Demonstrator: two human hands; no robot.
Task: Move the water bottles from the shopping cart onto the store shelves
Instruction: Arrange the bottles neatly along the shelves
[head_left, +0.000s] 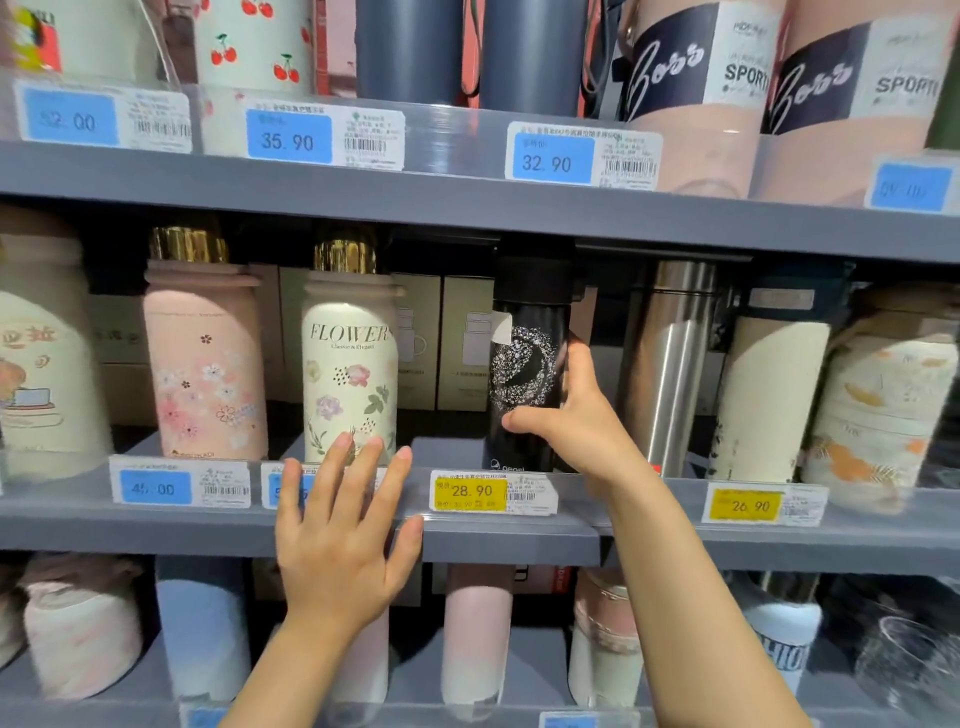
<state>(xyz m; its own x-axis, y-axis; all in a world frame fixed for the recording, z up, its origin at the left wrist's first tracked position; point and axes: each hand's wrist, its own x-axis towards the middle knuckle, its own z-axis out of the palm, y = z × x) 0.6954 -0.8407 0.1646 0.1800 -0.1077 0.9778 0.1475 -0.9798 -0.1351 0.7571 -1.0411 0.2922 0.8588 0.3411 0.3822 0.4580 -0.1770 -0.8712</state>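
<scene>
Grey store shelf (519, 535) | my right hand (571, 415) wraps tall black sparkle-patterned bottle (527, 364) | left hand (337, 540) fingers spread | seat base flat, print forward.

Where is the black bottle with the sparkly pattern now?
The black bottle stands on the middle shelf, centre of the head view, between the cream FLOWERS bottle and the steel bottle; the right hand grips it.

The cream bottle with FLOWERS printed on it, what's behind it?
Behind the cream FLOWERS bottle stand beige cardboard boxes printed with cup outlines. The bottle hides whatever is directly behind it.
</scene>
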